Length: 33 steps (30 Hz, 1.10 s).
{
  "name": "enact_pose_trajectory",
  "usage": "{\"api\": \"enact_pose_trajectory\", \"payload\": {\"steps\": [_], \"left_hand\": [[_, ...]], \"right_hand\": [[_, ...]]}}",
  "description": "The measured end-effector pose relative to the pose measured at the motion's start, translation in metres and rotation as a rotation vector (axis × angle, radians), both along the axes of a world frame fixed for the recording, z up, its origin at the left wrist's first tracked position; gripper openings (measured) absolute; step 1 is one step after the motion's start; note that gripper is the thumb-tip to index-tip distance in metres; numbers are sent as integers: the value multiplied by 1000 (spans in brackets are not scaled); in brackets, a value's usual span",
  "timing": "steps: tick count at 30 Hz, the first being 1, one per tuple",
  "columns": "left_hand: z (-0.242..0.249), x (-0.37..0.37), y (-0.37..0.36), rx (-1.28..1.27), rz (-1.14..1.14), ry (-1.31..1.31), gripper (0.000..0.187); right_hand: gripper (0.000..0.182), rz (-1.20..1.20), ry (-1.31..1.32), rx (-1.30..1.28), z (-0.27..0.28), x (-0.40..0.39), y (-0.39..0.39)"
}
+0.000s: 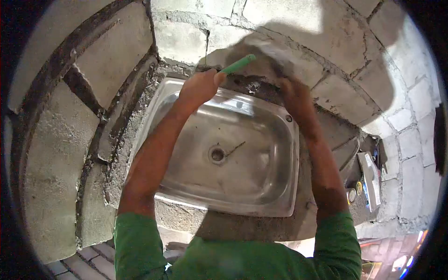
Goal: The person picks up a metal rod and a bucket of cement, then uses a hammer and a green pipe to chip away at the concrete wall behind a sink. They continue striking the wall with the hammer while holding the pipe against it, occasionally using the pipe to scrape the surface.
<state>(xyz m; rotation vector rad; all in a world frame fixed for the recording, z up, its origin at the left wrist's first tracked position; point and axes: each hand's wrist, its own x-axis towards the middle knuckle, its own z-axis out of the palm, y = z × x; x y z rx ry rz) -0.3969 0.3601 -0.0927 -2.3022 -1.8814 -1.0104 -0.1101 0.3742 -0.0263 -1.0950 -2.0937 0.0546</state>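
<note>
A metal sink (297,186) with a round drain hole lies set in rough mortar below my arms. My left hand (199,91), above the sink's back left rim, is closed round a green rod-like handle (239,64) that points up and right toward the wall. Whatever the handle may be fixed to does not show. Over the back right rim, my right hand (295,95) reaches to the foot of the wall. Its fingers look curled, and a smeared dark and pale shape lies by them, too blurred to name.
Block walls (298,65) with rough mortar joints rise behind the sink and to the left. On the ledge at the right lie a white box-like piece (369,179) and small round containers (351,195). A dark thin twig-like bit (236,148) rests by the drain.
</note>
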Motion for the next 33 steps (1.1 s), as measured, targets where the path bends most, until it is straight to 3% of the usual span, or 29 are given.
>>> {"api": "enact_pose_trajectory", "payload": {"steps": [1, 2, 5, 9, 11, 12, 13, 14, 16, 17, 18, 19, 20, 24, 26, 28, 30, 32, 33], "left_hand": [[9, 3, -6, -55, -16, -26, 43], [8, 6, -7, -53, -25, -19, 43], [14, 6, 5, -181, 29, 16, 40], [53, 17, -2, -109, 44, -1, 36], [59, 11, 28, -208, -42, 317, 34], [65, 13, 20, -205, -44, 318, 34], [76, 15, 2, -262, 8, 160, 35], [80, 17, -12, -316, 60, 4, 36], [54, 11, -16, -222, 53, 51, 39], [44, 9, -16, -163, 49, 30, 40], [34, 8, -14, -106, 46, 7, 40], [26, 6, -10, -179, 65, 39, 42], [22, 7, -8, -187, 64, 37, 42], [27, 8, -9, -119, 35, 15, 46], [29, 12, -10, -64, 17, -18, 48], [22, 8, 2, -187, 88, 110, 48], [34, 10, -7, -217, 104, 66, 50], [32, 10, -5, -252, 83, 59, 51], [32, 11, -5, -261, 78, 61, 51]], "right_hand": [[52, -112, -301, -99, -5, 3, 14], [52, -121, -294, -99, -3, 4, 7], [53, -242, -107, -179, 13, 2, -2], [46, -144, 91, -389, 28, 15, -24], [47, -113, 177, -507, 41, 17, -40], [43, -137, 191, -555, 60, 9, -60], [39, -158, 206, -604, 73, 6, -74], [39, -156, 211, -599, 78, 9, -79], [32, 106, 463, -427, 79, 15, -83], [32, 104, 467, -429, 76, 17, -81], [31, 109, 465, -273, 73, 18, -79], [32, 113, 460, -117, 69, 19, -78], [32, 111, 458, -124, 62, 19, -76], [36, -24, 14, 188, -2, 23, -21], [34, -227, -245, -353, 4, 12, -10], [34, -247, -181, -324, 26, 9, -14], [33, -263, -131, -334, 36, 12, -28], [34, -78, 146, -60, 40, 23, -38], [34, -83, 147, -69, 43, 22, -44]]}}
